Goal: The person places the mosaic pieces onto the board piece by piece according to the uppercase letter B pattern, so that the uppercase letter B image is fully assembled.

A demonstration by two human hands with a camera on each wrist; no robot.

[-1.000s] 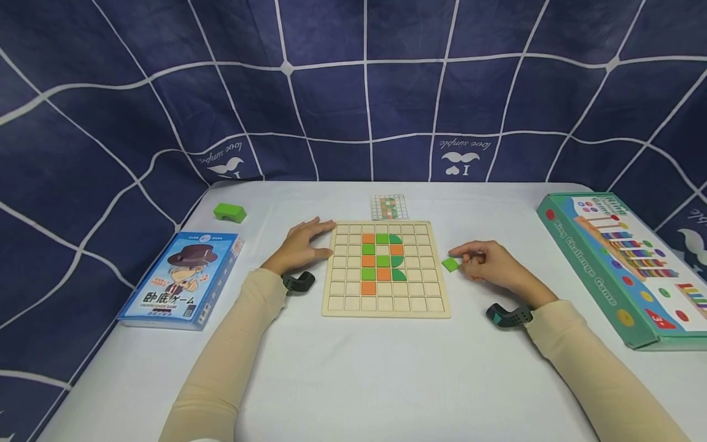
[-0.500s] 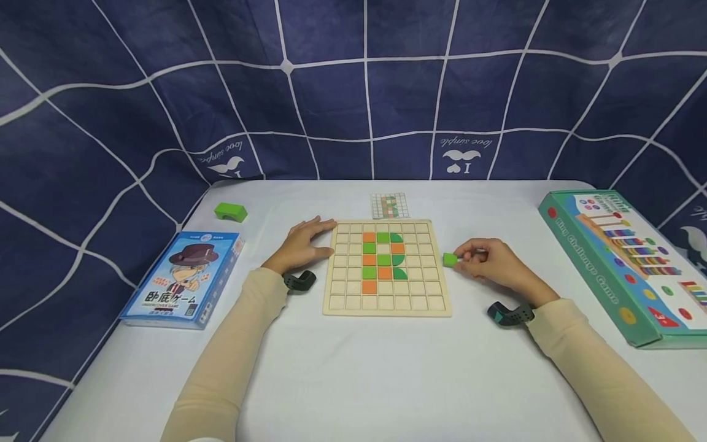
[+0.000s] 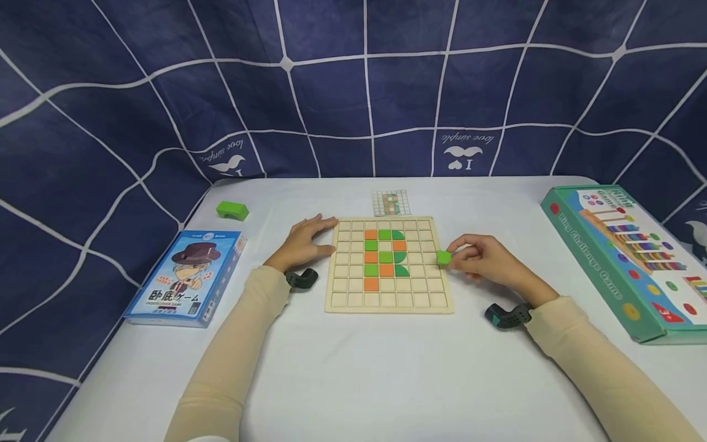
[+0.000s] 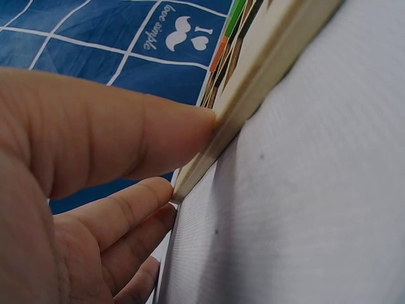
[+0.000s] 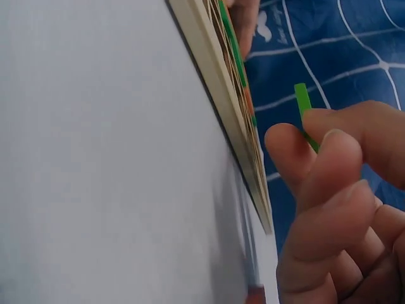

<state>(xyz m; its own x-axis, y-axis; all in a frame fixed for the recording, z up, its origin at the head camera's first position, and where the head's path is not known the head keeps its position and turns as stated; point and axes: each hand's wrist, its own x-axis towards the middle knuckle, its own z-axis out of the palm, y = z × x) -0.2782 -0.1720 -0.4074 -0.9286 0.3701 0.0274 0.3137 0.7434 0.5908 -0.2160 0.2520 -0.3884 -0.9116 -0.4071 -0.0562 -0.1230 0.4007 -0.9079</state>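
Note:
Between the thumb and fingers of my right hand point(image 3: 486, 259) I pinch a thin bright green square tile point(image 3: 443, 258). It is held over the right border of the wooden grid board point(image 3: 353, 301); the right wrist view shows the tile point(image 5: 302, 96) nearly edge-on, apart from the board. My left hand point(image 3: 301, 244) touches the board's left edge with thumb and fingertips, fingers fairly straight. Orange squares, green squares and rounded dark green tiles point(image 3: 399, 257) fill part of the grid. One bare cell point(image 3: 385, 245) lies among the tiles near the top.
Behind the board lies a small card point(image 3: 391, 203) printed with a similar coloured pattern. A green arch block point(image 3: 232, 210) and a blue game box point(image 3: 182, 279) are on the left. At the right is a large green-sided game box point(image 3: 629, 264). A dark blue cloth point(image 3: 342, 98) hangs behind.
My right hand has lifted the green tile from beside the board and carried it left to the board's right border. My left hand keeps its place on the left edge.

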